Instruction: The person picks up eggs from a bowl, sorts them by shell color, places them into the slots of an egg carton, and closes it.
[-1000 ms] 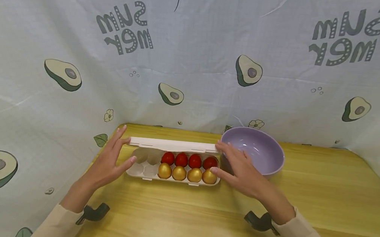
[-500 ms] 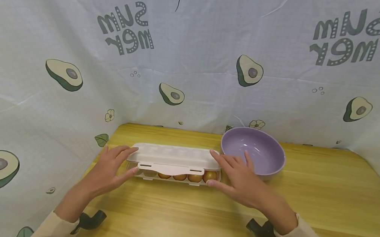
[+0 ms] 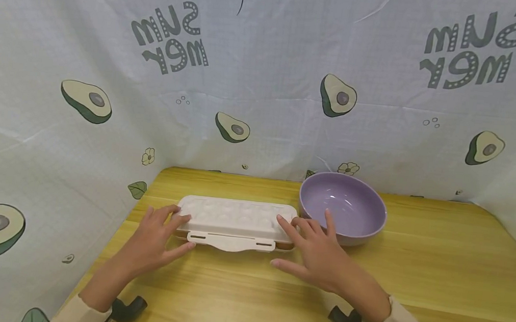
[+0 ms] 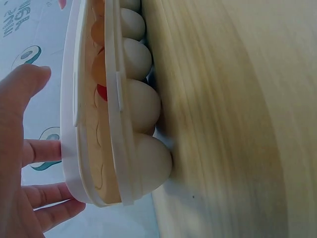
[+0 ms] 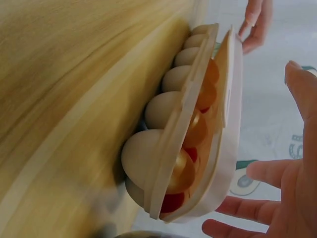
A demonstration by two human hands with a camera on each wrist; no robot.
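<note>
A white egg box (image 3: 234, 216) lies on the wooden table with its lid lowered, the front flap hanging loose over the front edge. Its lid stands slightly apart from the base in both wrist views. Through that gap in the right wrist view show gold eggs (image 5: 182, 173) and red eggs (image 5: 173, 202). My left hand (image 3: 150, 236) touches the lid's left end, fingers loosely spread and thumb at the front. At the right end, my right hand (image 3: 323, 259) has its fingers on or just above the lid, thumb held away from the box. Most of the eggs are hidden.
A purple bowl (image 3: 344, 204) stands at the back right, close behind my right hand. Behind the table (image 3: 438, 258) hangs a pale cloth (image 3: 284, 71) printed with avocados, which also covers the left side.
The egg box lid has swung down towards me, from standing upright to covering the red and gold eggs. Both hands have followed it down and slightly forward.
</note>
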